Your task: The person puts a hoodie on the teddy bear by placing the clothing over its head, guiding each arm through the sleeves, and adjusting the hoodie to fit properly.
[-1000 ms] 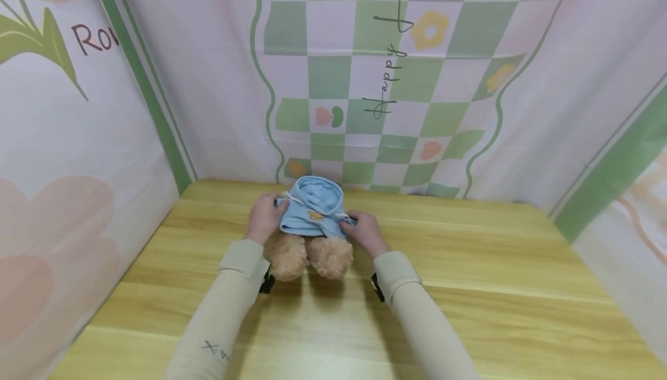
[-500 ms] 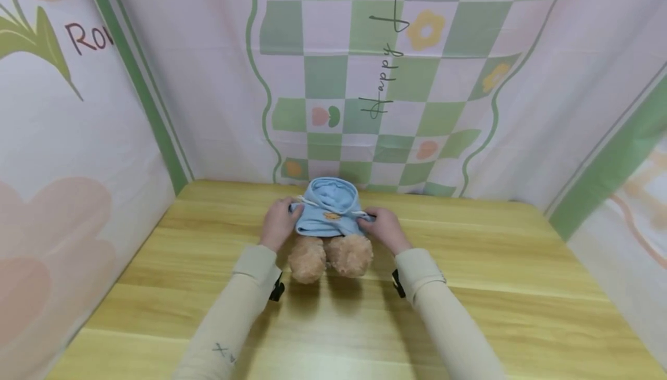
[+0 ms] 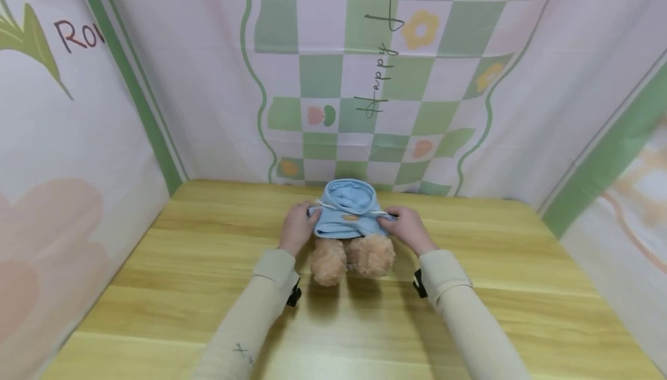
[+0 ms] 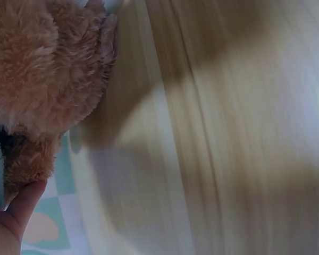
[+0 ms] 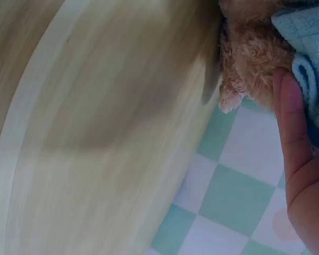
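A small light blue hoodie (image 3: 333,228) with white drawstrings and an orange print covers the body of a light brown plush toy (image 3: 371,255). Two fluffy legs stick out below the hem, toward the person. The hood (image 3: 350,196) points to the backdrop, and no toy head shows in it. My left hand (image 3: 298,226) grips the toy's left-hand side at the sleeve; in the left wrist view its thumb (image 4: 29,199) lies against brown fur beside the blue cloth. On the opposite side, my right hand (image 3: 410,229) grips the other sleeve, thumb (image 5: 292,114) along the fur and cuff.
The toy is over a wooden table (image 3: 208,287), near its back edge. Behind stands a fabric backdrop (image 3: 323,76) with green and white checks; printed cloth walls (image 3: 52,212) close in the left and right sides.
Both hands have moved to the right together, carrying the plush toy in its hoodie with them. Their grip at the two sleeves looks the same. The head view has turned slightly right.
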`<action>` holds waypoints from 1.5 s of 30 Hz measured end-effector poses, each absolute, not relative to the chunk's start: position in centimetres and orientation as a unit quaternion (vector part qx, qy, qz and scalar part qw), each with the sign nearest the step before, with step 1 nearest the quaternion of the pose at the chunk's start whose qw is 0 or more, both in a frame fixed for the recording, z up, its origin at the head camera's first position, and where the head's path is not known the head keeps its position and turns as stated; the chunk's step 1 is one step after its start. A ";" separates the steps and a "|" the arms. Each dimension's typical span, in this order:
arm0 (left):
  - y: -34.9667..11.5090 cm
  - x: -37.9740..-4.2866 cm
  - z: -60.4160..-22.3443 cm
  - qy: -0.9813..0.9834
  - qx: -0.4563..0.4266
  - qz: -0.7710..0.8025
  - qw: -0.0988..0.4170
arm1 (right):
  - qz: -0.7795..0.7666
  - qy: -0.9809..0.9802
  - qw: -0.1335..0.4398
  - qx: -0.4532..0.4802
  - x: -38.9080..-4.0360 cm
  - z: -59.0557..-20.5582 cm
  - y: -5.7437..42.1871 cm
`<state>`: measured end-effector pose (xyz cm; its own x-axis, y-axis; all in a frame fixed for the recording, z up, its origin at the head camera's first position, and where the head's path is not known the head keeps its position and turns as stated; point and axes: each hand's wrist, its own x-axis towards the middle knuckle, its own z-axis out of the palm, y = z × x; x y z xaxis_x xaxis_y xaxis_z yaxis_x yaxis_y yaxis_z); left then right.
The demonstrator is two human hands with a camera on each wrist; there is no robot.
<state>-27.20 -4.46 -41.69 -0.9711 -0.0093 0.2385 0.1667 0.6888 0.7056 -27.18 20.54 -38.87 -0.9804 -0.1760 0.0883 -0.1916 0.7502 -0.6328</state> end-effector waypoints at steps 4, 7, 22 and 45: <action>-3.2 -27.3 -41.7 -0.911 -0.050 -0.394 0.110 | 0.339 -0.936 0.015 0.092 -26.9 -38.6 21.9; -2.4 -27.3 -41.6 -0.910 -0.052 -0.398 0.102 | 0.334 -0.938 0.018 0.085 -26.7 -38.4 22.8; -0.8 -27.1 -42.2 -0.902 -0.057 -0.422 0.078 | 0.339 -0.938 -0.015 0.078 -26.0 -37.4 24.5; 0.2 -27.2 -41.8 -0.905 -0.082 -0.403 0.112 | 0.347 -0.932 -0.006 0.104 -25.2 -37.5 25.9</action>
<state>-27.21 0.18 -41.79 -0.9613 0.0579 0.2693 0.2390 0.6617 0.7107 -25.24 25.91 -37.50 -0.9782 -0.1986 0.0605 -0.1897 0.7370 -0.6487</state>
